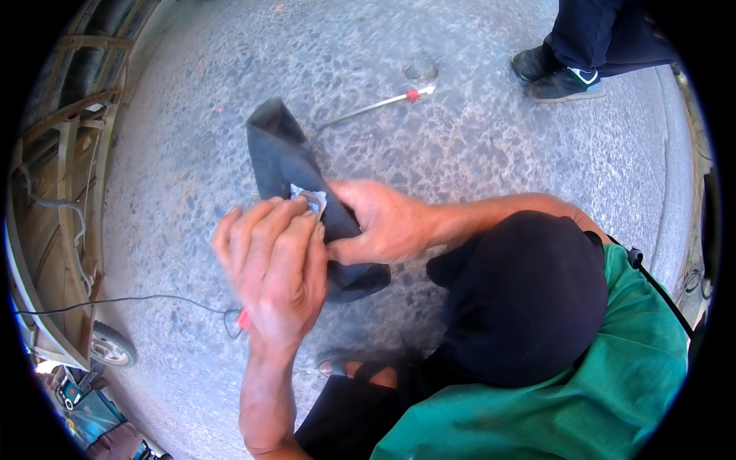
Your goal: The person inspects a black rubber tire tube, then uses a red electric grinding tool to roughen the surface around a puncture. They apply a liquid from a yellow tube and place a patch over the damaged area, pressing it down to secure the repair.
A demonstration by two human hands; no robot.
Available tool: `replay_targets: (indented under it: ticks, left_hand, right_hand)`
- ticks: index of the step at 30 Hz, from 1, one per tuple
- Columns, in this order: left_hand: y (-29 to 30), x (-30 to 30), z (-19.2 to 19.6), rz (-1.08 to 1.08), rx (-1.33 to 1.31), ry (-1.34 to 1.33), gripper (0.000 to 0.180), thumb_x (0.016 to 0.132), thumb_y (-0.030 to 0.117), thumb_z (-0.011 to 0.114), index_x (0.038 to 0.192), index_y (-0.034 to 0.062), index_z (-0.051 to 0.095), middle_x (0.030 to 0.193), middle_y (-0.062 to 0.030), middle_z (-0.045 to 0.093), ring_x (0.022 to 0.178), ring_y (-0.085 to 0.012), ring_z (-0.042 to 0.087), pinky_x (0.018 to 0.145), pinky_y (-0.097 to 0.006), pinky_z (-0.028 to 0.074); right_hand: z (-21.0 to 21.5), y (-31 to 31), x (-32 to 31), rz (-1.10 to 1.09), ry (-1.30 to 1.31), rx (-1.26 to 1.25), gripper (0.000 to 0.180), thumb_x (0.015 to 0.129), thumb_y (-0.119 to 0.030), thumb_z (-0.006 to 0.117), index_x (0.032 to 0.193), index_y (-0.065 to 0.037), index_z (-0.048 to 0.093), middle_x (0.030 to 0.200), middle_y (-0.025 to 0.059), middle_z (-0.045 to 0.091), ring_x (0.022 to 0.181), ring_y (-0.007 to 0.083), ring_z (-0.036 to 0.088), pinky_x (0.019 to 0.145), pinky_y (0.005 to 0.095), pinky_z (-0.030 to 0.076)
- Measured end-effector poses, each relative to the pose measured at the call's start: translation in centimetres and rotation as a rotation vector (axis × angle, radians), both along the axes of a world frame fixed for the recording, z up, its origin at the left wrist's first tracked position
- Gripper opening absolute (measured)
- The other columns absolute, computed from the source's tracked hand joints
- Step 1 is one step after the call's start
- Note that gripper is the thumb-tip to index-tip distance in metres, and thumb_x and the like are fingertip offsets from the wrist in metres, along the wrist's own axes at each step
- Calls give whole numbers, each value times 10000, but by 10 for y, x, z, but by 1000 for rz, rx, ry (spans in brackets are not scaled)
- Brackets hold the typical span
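Note:
A flattened dark rubber tube (285, 153) runs through the middle of the view, folded near its lower end. My right hand (387, 218) is closed round its right side, with the thumb on top. On the tube's upper face, the bent fingers of my left hand (280, 261) pinch a small crumpled silvery-grey piece (309, 199), pressing it to the rubber. I cannot make out whether that piece is foil or abrasive paper. The left hand is slightly blurred and hides part of the tube.
Beyond the tube, a thin metal rod (376, 105) with a red band lies on the rough pavement (475, 146). A person's shoes (563, 83) stand at the far right. A wooden-framed cart (67, 176) with a wheel (113, 345) is at left. A black cable (146, 297) reaches a red object (244, 319).

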State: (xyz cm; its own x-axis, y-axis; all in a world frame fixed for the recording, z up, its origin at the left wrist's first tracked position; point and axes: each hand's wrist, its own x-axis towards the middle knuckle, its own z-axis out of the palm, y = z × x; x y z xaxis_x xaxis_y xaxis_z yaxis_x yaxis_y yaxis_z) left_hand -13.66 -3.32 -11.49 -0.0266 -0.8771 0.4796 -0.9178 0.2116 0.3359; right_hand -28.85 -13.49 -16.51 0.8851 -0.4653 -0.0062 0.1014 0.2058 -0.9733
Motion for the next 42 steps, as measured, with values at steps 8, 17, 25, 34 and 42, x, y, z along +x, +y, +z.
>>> replay_targets:
  ticks: [8,17,25,34,42]
  left_hand:
    - [10,-1,6,-21,80,-65,219,831,87,743,1046,45,729,1113,-83,701,1099,-263,630,1094,-497,347]
    - [11,-4,5,64,173,-51,379,855,228,728,1172,23,702,1190,-109,653,1188,-294,551,1133,-532,265]
    - [10,-11,5,27,175,-24,423,868,309,711,1178,22,697,1211,-116,639,1180,-297,552,1133,-544,255]
    - [12,-12,7,-2,203,-30,467,872,377,710,1173,20,694,1182,-118,623,1148,-301,547,1120,-556,258]
    - [14,-7,4,42,230,-65,471,843,332,732,1190,16,684,1205,-122,614,1159,-305,539,1122,-555,257]
  right_hand:
    - [-7,-2,-1,-27,35,-10,392,815,-118,755,1149,15,598,994,101,687,924,115,625,809,307,530]
    - [-5,-3,0,-41,-67,23,387,830,-107,749,1170,7,605,1029,68,687,960,101,615,825,302,530]
    - [-6,0,0,-19,-101,44,422,825,-125,764,1197,-9,600,1058,74,683,1001,125,615,860,321,531]
    - [-6,-3,0,-2,8,-18,450,812,-134,779,1203,-9,595,1083,77,676,1006,123,614,863,310,529]
    - [-3,-2,-2,2,-35,24,486,801,-143,788,1219,-5,583,1069,88,675,996,136,620,862,319,532]
